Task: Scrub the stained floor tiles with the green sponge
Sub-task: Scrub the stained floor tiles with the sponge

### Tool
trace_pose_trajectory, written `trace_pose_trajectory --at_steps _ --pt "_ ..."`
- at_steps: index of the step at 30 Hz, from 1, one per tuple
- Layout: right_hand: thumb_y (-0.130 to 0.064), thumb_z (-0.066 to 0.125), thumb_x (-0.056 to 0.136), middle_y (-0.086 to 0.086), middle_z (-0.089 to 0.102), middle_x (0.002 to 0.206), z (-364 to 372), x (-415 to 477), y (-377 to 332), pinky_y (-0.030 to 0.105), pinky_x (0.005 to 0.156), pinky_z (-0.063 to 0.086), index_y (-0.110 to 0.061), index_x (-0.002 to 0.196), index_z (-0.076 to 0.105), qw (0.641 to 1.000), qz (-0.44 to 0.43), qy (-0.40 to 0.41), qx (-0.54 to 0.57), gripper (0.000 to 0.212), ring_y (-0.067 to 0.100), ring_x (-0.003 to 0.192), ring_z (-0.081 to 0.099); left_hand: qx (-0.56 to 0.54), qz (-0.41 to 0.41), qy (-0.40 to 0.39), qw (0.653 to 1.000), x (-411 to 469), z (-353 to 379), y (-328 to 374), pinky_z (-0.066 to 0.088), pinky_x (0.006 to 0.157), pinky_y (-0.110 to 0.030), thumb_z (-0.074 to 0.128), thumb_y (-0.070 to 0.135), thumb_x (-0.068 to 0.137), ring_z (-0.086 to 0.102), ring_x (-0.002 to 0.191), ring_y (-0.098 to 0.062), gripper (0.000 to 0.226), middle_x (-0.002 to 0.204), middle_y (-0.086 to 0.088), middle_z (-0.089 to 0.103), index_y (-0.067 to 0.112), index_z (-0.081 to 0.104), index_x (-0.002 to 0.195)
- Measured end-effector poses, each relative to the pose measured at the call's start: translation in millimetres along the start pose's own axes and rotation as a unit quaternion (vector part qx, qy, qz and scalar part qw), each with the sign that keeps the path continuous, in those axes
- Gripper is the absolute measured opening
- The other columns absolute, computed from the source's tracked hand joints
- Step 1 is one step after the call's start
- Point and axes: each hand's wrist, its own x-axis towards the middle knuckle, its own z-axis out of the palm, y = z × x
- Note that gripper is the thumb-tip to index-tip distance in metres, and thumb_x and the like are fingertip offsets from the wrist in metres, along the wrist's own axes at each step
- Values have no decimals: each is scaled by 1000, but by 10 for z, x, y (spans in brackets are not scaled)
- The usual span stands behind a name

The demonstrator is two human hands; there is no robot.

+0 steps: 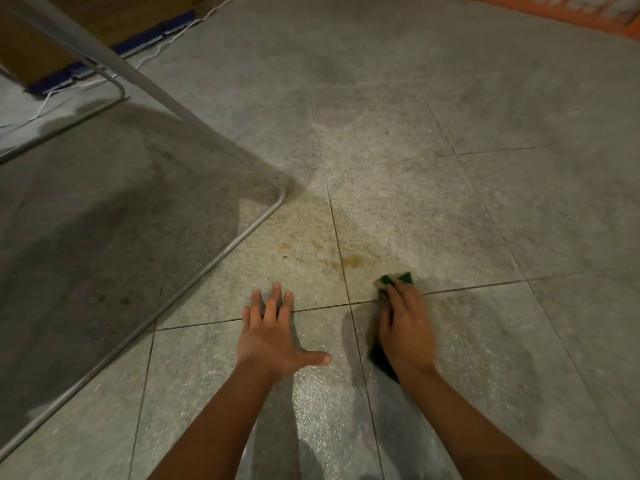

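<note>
A green sponge lies flat on the grey speckled floor tiles, mostly hidden under my right hand. That hand presses it down with straight fingers across a grout line. Green edges show past the fingertips and beside the wrist. A brownish-yellow stain marks the tiles just beyond and left of the sponge. My left hand rests flat on the floor, fingers spread, left of the sponge. The tiles near my arms shine wet.
A grey metal tube frame stands on the floor at left, its rounded corner close to the stain. Behind it lie a white cable and a blue-edged brown box. An orange lattice object sits at the far right.
</note>
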Motion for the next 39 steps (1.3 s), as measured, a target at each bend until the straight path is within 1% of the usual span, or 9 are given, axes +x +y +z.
trace_pose_trajectory --at_steps 3,6,10,17,20,23,27,34,39 --pt "-25 37 91 14 59 122 41 -39 -183 44 98 37 -3 116 61 996 -74 -56 0 41 32 117 52 4 -1 2 1000 4 -7 13 -6 116 -45 46 88 60 -28 139 -32 129 155 -3 -25 18 -17 148" --pt "-30 31 91 10 57 126 -16 -61 -98 39 99 36 -6 120 59 989 -112 -98 9 47 28 121 49 1 12 30 999 7 -53 -33 3 118 -42 43 86 65 -16 144 -28 118 158 2 -14 21 -7 150" --pt "-11 55 87 12 57 125 -53 26 57 44 95 44 -3 119 59 993 -94 -65 3 33 30 119 51 -20 7 96 995 52 -145 -293 18 116 -41 45 84 67 4 144 -20 110 157 5 1 23 6 150" --pt "2 64 79 20 61 115 270 301 -303 47 88 50 6 111 61 999 -35 -5 -9 33 35 107 57 -59 -50 51 996 132 -181 -498 16 116 -46 52 85 58 -16 144 -25 126 157 4 -17 23 -6 151" --pt "-5 57 84 17 60 117 329 291 -489 45 94 46 3 111 62 996 -83 -21 -2 29 32 110 56 -51 -51 44 996 134 -192 -481 16 116 -45 51 85 59 -17 144 -26 126 157 4 -18 23 -8 150" --pt "-22 36 89 13 60 120 292 205 -518 42 97 42 -1 114 62 987 -145 -69 9 42 28 114 54 -48 -52 38 997 132 -210 -480 14 116 -45 51 84 61 -18 144 -27 125 157 3 -19 22 -10 150" --pt "-27 35 86 10 61 121 162 146 -310 40 93 44 -6 114 62 979 -176 -104 6 45 27 114 55 -45 -51 33 997 128 -219 -473 13 117 -44 52 83 62 -18 144 -27 124 157 3 -18 21 -10 150" --pt "0 63 81 17 60 118 160 314 -183 41 98 35 2 113 61 997 -69 -28 9 32 34 112 54 -35 -48 36 998 135 -252 -478 18 116 -44 50 86 59 -12 144 -29 125 157 2 -12 21 -5 151" --pt "-1 56 87 19 54 125 400 614 -510 47 99 42 4 118 57 996 -65 -55 22 32 33 118 49 -36 -45 32 998 126 -258 -473 20 117 -43 50 85 60 -12 144 -29 124 157 2 -12 20 -4 150"
